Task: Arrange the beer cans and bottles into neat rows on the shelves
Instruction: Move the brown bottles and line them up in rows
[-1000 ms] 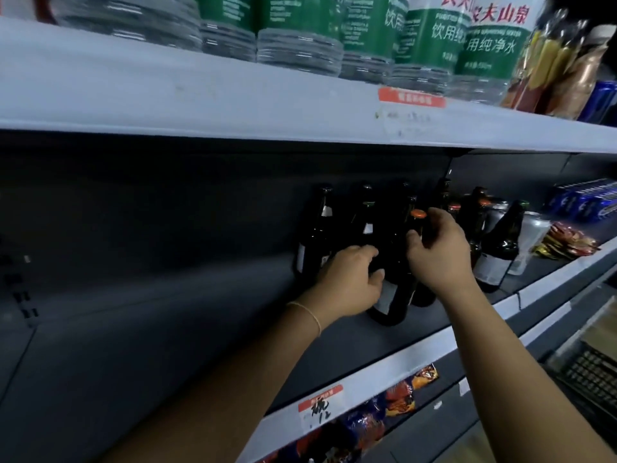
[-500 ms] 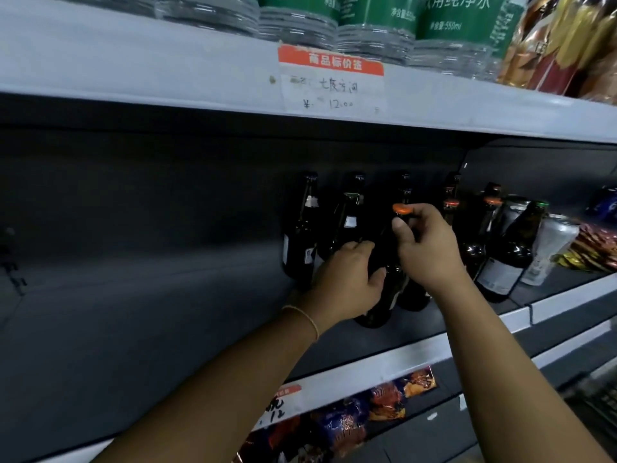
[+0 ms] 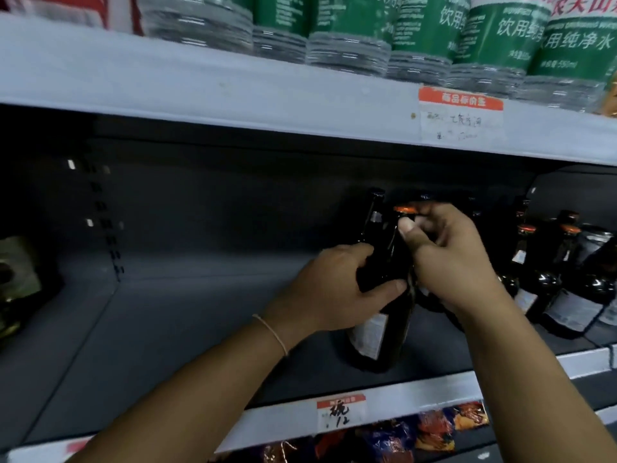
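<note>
On the dark shelf [image 3: 200, 329], left hand [image 3: 329, 289] grip clamped round bottle [image 3: 384, 332] body, right hand [image 3: 454, 259] grip pinching its neck

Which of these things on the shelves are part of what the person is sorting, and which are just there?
Part of the job: dark beer bottle gripped by left hand and right hand; more beer bottles to the right.

Just there: water bottles, price tag, snack packets.

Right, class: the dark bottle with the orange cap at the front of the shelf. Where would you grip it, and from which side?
Grip the orange-capped bottle round its wide body, coming from the open front-left, as the left hand does. The right hand pinches near the cap to steady it. The bottle leans, other bottles crowd its right, and the upper shelf hangs low overhead.
</note>
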Motion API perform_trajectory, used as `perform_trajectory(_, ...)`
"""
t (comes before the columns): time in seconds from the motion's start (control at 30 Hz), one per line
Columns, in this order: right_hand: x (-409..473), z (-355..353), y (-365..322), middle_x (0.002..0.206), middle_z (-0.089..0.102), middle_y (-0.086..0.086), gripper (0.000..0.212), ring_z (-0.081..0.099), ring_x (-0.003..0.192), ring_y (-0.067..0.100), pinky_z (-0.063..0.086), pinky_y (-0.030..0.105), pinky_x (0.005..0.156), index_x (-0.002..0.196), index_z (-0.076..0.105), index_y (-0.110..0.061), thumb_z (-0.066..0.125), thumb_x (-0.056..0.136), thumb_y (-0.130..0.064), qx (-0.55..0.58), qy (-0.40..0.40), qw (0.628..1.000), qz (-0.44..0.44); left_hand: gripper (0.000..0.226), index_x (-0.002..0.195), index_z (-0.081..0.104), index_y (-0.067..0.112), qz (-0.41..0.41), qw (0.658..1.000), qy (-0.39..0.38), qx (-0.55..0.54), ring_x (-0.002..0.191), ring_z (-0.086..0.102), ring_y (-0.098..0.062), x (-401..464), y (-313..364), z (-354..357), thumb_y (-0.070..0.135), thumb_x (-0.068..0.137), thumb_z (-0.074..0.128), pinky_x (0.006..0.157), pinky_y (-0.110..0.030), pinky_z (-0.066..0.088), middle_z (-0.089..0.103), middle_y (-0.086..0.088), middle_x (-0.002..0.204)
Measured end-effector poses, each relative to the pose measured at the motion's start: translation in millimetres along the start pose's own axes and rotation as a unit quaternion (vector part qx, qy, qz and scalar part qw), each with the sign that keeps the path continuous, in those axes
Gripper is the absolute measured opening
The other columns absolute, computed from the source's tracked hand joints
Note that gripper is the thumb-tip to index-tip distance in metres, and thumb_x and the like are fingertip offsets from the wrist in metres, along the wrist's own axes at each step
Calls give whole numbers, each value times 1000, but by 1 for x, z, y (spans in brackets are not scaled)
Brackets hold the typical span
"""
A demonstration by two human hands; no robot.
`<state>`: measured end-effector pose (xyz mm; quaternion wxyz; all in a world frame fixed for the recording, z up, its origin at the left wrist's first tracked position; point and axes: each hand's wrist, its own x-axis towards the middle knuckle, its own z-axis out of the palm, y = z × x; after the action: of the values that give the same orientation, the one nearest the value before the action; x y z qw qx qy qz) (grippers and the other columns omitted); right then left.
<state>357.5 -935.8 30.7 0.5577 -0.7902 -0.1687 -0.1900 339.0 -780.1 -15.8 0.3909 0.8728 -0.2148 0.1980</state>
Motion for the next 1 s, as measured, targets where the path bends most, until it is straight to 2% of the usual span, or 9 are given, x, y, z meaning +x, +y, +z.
perform_trajectory(0.13,-2,57,-22,91,65,32,12,61,71,30,53,44,68,101,67,-9,57,97,-16,47,-69,996,6,29,88,64,23,-36,999,-31,-5,63,56,-3,-28,-26,-68,52,83,67,61,-31,52,57,12,67)
perform_trajectory(0.27,-5,121,-44,80,70,13,14,62,63,10,49,26,60,96,68,-3,56,98,-9,57,-101,993,-5,30,102,69,32,-88,991,-83,-58,85,67,-6,-55,-62,-130,46,76,78,79,-33,58,69,14,93)
perform_trajectory(0.4,-3,188,-64,84,67,-8,18,62,71,-6,47,8,66,100,64,-16,57,94,-1,76,-99,992,-26,34,104,69,31,-128,986,-82,-73,82,67,-4,-78,-101,-175,41,74,82,76,-27,56,72,12,95)
perform_trajectory(0.47,1,220,-72,82,62,-12,18,59,66,-10,43,3,63,96,61,-17,58,93,1,63,-86,993,-42,34,102,70,28,-154,982,-67,-88,84,68,-3,-87,-123,-191,42,73,82,79,-26,54,73,11,94)
perform_trajectory(0.57,7,266,-79,80,57,-16,16,56,69,-5,41,1,63,95,60,-16,60,91,0,23,-69,996,-55,48,100,70,24,-196,975,-41,-92,97,70,-12,-99,-157,-210,55,65,81,92,-41,55,74,6,100)
perform_trajectory(0.73,21,325,-81,73,54,-14,4,58,77,11,39,2,62,91,63,-11,63,88,-8,-55,-55,995,-58,38,91,72,32,-237,967,28,-88,95,69,-8,-113,-191,-226,49,59,83,92,-39,55,75,8,96)
perform_trajectory(0.83,25,346,-84,83,68,-2,13,69,83,22,58,34,78,84,57,-27,69,80,-27,-25,-51,998,-2,28,87,70,28,-242,968,55,-37,88,69,-8,-117,-203,-224,39,65,84,83,-38,57,73,8,89)
perform_trajectory(0.9,27,356,-85,86,71,2,15,70,85,26,58,44,80,79,54,-31,68,76,-33,-27,-49,998,4,34,85,69,27,-246,966,77,-20,87,68,-7,-118,-207,-222,46,59,80,82,-36,57,72,9,88)
perform_trajectory(1.0,31,367,-84,88,66,-7,17,67,91,17,53,30,82,90,56,-27,71,82,-28,-37,-29,999,5,48,90,70,24,-258,959,111,-19,91,68,-10,-119,-221,-218,54,52,75,84,-37,56,72,7,92)
